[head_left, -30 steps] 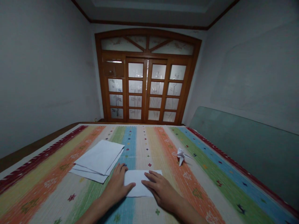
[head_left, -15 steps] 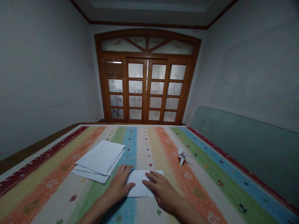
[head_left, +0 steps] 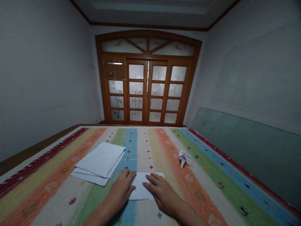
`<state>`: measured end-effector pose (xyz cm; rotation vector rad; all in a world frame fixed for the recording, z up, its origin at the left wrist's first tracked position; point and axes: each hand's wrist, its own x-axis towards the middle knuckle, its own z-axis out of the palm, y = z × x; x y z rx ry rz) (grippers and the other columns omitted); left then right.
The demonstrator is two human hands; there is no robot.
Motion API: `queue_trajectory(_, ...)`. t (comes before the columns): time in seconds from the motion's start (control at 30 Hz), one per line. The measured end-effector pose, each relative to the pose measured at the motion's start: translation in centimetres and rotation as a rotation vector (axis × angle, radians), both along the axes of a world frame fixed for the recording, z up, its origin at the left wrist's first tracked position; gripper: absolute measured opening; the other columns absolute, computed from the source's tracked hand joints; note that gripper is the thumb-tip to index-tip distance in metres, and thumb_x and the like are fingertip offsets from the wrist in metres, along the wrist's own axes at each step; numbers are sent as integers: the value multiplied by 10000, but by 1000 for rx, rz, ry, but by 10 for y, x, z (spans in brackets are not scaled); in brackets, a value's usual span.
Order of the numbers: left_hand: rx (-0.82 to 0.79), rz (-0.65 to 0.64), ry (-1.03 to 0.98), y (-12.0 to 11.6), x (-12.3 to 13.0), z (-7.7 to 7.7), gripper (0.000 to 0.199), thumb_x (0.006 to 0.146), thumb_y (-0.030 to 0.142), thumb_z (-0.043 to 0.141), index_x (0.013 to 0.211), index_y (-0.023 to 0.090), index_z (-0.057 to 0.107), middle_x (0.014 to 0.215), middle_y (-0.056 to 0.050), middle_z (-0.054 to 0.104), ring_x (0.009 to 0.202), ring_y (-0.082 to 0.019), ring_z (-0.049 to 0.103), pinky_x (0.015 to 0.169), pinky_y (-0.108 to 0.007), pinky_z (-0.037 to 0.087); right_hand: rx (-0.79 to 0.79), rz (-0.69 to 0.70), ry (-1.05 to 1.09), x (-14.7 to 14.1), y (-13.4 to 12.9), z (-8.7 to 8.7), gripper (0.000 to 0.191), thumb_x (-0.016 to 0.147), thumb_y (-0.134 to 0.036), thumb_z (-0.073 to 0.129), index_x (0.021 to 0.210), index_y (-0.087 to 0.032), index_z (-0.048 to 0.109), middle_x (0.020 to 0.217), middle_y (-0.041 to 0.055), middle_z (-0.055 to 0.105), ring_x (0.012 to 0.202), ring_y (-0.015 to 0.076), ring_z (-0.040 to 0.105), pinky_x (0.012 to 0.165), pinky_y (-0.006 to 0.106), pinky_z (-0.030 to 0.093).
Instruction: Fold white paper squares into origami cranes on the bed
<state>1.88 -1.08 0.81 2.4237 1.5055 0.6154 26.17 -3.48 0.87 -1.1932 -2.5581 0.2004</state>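
Note:
A white rectangular piece of paper point(head_left: 139, 190) lies flat on the striped cloth, near the bottom centre. On its left edge rests my left hand point(head_left: 122, 189), fingers apart and the thumb on the paper. My right hand point(head_left: 162, 191) lies over the paper's right part with its fingers spread. Neither hand is closed round anything. Further left is a small stack of white sheets point(head_left: 101, 159), slightly fanned. A folded white paper figure point(head_left: 182, 158) stands to the right, beyond my right hand.
The striped tablecloth point(head_left: 94, 197) covers the table. A pale green panel point(head_left: 235, 138) runs along the right side. Wooden doors with glass panes point(head_left: 148, 91) stand beyond the table's far edge, between pale walls.
My left hand has shifted slightly to the right over the paper's left edge. My right hand stays nearly in place on the paper.

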Motion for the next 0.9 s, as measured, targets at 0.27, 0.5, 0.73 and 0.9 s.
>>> queue_trajectory(0.27, 27, 32, -122, 5, -3, -12, 499, 763, 78, 653, 1231, 252, 651, 1343, -110, 548, 1269, -301, 524, 1104, -472, 413, 12, 2, 1, 1, 0, -2, 518, 933, -129, 503, 1422, -292, 547, 1506, 89, 529, 1386, 305, 461, 1140, 504, 404)
queue_trajectory(0.5, 31, 56, -290, 6, 0, 0, 471, 694, 17, 604, 1082, 258, 717, 1281, -72, 558, 1188, -288, 573, 1088, -494, 432, 17, 14, 8, 1, 0, 0, 500, 950, -143, 489, 1423, -295, 543, 1502, 84, 531, 1383, 296, 466, 1140, 482, 404)
queue_trajectory(0.73, 113, 58, -245, 11, -2, -7, 380, 784, 138, 617, 1143, 237, 693, 1304, -113, 583, 1242, -328, 535, 1092, -541, 418, 11, -3, 8, 1, 0, -2, 490, 952, -147, 496, 1415, -295, 554, 1502, 87, 533, 1385, 296, 465, 1144, 489, 397)
queue_trajectory(0.9, 169, 158, -84, 15, -6, -20, 336, 869, 313, 621, 1180, 194, 668, 1293, -149, 600, 1271, -358, 502, 1104, -548, 398, 14, -4, 4, 1, -1, 0, 487, 957, -147, 487, 1414, -300, 553, 1505, 84, 529, 1386, 302, 464, 1142, 499, 399)
